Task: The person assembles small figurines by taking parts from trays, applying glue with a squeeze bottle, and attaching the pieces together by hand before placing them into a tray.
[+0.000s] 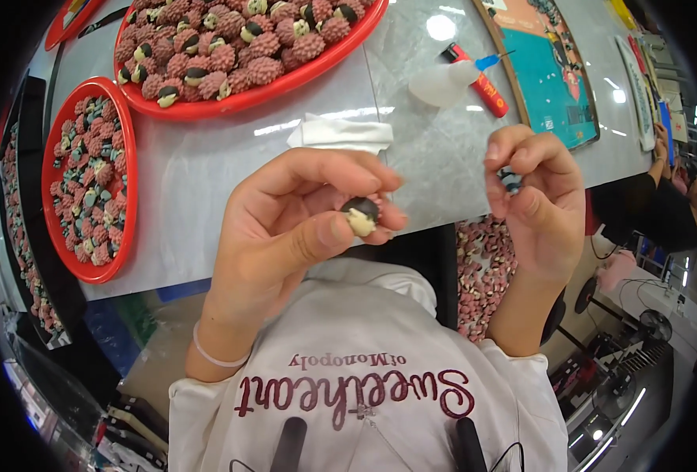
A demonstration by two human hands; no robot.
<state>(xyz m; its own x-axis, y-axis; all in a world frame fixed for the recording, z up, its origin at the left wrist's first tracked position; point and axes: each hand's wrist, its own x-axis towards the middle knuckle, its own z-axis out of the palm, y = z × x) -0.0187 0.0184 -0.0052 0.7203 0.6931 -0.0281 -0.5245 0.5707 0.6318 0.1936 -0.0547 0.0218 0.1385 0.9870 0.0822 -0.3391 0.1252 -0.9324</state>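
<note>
Over the near edge of the table, my left hand (285,220) pinches a small figurine (361,214) between thumb and fingers. It has a knobbly pink body, a dark cap and a cream front. Further right, raised at about the same height, my right hand (541,197) grips a tiny grey-blue and dark piece (510,180) at the fingertips. The two pieces are well apart. Just beyond my left hand lies a folded white cloth (340,132), partly covered by my fingers.
A big red tray (207,108) of similar pink figurines stands at the far left, with a smaller red tray (130,197) of mixed parts nearer. A white needle-tip squeeze bottle (441,85), red tube (486,93) and teal board (537,86) lie beyond. Pink pieces (482,275) fill a container below.
</note>
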